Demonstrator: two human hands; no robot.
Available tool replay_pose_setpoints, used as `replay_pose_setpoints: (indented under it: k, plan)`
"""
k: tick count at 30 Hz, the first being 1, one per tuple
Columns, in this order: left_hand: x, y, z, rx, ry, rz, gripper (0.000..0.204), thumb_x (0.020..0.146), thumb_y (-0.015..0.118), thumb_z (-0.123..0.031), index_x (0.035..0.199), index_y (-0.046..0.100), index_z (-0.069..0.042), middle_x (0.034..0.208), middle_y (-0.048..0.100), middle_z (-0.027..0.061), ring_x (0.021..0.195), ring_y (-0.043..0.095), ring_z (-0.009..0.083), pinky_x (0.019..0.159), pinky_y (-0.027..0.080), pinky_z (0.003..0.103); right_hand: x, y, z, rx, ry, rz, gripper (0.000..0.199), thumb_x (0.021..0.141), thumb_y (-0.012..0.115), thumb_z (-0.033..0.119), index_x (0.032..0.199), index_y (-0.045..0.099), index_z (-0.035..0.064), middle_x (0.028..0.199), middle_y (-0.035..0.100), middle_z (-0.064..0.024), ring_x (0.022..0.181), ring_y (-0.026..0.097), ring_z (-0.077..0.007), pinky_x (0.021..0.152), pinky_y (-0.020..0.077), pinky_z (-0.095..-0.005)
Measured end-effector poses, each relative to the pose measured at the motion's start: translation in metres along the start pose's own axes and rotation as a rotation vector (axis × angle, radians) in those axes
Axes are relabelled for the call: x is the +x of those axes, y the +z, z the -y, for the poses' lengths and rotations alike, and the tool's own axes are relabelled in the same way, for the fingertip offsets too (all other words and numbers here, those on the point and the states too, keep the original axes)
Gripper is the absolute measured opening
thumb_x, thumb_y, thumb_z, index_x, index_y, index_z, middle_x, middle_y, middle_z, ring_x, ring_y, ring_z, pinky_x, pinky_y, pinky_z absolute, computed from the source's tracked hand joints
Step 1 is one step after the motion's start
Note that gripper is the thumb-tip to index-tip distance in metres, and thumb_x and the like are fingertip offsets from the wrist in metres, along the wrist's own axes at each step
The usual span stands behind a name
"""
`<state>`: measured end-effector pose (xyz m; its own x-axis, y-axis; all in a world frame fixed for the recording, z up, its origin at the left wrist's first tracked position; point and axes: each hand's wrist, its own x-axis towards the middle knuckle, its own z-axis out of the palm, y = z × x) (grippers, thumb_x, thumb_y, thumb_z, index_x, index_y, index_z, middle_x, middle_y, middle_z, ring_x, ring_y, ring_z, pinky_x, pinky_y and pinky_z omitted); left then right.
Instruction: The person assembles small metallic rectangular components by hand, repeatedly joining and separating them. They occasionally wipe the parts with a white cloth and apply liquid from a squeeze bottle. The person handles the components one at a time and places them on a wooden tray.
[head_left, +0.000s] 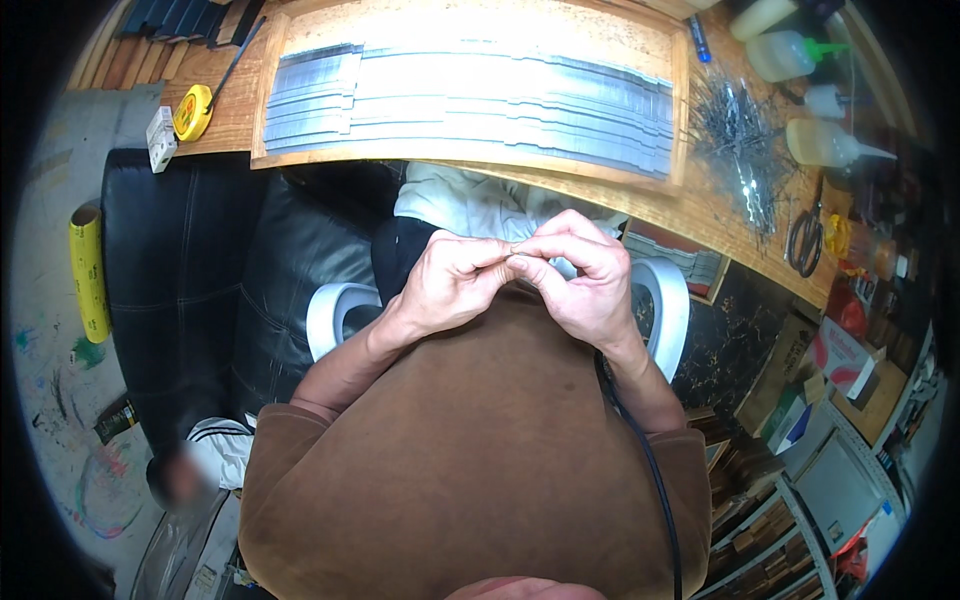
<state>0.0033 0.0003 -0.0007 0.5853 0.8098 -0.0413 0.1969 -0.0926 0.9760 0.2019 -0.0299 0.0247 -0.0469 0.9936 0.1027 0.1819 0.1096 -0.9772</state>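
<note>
In front of my chest, just short of the bench edge, both hands meet at the fingertips. My left hand point(452, 282) is closed in a pinch of thumb and forefinger. My right hand point(585, 278) pinches at the same spot from the other side. Whatever sits between the fingertips is too small to make out. Beyond the hands, a shallow wooden tray point(470, 167) rests on the bench, filled with rows of overlapping silvery-grey strips point(310, 105). Strong glare washes out the tray's middle. To its right lies a tangled pile of thin dark wire-like pieces point(735, 140).
Black-handled scissors point(804, 240) and squeeze bottles point(783, 57) occupy the bench's right side. A yellow tape measure point(193, 112) lies at its left end. White chair arms point(668, 315) flank me. A black sofa point(180, 270) stands left, with a person point(215, 455) behind it.
</note>
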Motion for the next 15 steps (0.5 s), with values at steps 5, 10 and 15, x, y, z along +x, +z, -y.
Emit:
replay_pose_setpoints:
  k: [5,10,15]
  plan:
    - [0.001,0.007,-0.004,-0.091,0.022,-0.079,0.011,0.095,0.076,-0.005,0.104,0.079,-0.001,0.074,0.071,0.0168,0.059,0.064,0.0128,0.058,0.051,0.028,-0.001,0.001,-0.003,0.007,-0.034,-0.002,0.012,0.082,0.083,-0.004,0.093,0.079,-0.0010,0.085,0.069,-0.0081,0.072,0.066,-0.0146,0.064,0.0518,-0.0270]
    - [-0.001,0.005,-0.004,-0.070,-0.015,-0.019,0.015,0.097,0.070,0.001,0.110,0.078,0.005,0.085,0.079,0.0138,0.075,0.078,0.0163,0.069,0.059,0.026,-0.003,0.001,-0.002,0.007,-0.046,-0.019,0.011,0.082,0.083,-0.005,0.092,0.078,-0.0014,0.084,0.069,-0.0081,0.072,0.065,-0.0148,0.064,0.0512,-0.0274]
    - [0.002,0.011,-0.010,-0.132,-0.014,-0.045,0.015,0.097,0.073,-0.003,0.110,0.078,0.002,0.086,0.079,0.0144,0.075,0.077,0.0147,0.066,0.057,0.026,-0.005,-0.005,-0.001,-0.006,-0.026,-0.013,0.013,0.081,0.084,-0.006,0.092,0.078,-0.0005,0.088,0.070,-0.0069,0.077,0.066,-0.0143,0.068,0.0523,-0.0263]
